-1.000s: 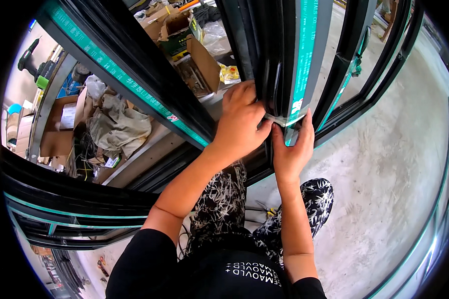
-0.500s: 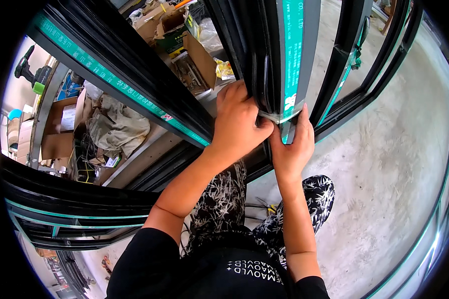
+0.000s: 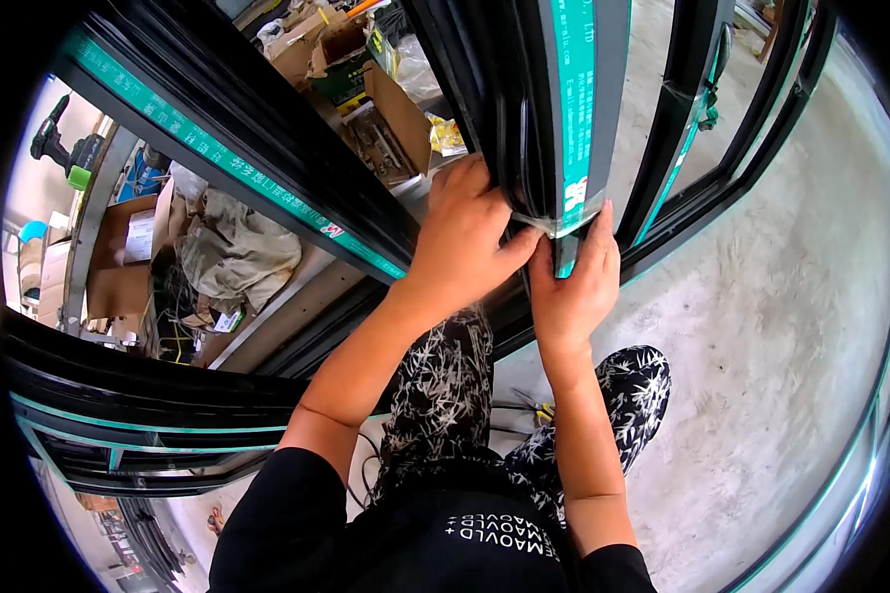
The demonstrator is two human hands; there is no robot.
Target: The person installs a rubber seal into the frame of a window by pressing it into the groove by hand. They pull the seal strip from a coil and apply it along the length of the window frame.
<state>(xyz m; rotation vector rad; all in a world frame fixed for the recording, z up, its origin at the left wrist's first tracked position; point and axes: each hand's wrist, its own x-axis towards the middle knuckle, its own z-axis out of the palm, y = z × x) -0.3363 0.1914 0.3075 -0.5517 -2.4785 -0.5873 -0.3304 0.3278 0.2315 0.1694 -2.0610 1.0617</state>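
Note:
A black window frame bar (image 3: 509, 109), with a strip of green printed film (image 3: 576, 89) down its face, stands in front of me. A band of clear tape (image 3: 564, 223) crosses it low down. My left hand (image 3: 465, 232) is closed round the bar's left side, its thumb pointing in toward the tape's lower edge. From the right, my right hand (image 3: 577, 282) grips the same bar, fingers along its right edge at the tape's end and thumb on the near side. The fingertips behind the bar are hidden.
Another film-covered frame bar (image 3: 218, 148) slants across the left. Beyond it lie cardboard boxes (image 3: 129, 242), a crumpled cloth (image 3: 237, 247) and a cordless drill (image 3: 64, 143). More black frames (image 3: 702, 99) stand at the right on concrete floor (image 3: 761, 346). Yellow-handled pliers (image 3: 542, 410) lie by my legs.
Both hands have shifted slightly to the left in view, still at the taped part of the bar. My left thumb lies a little flatter and lower against the tape.

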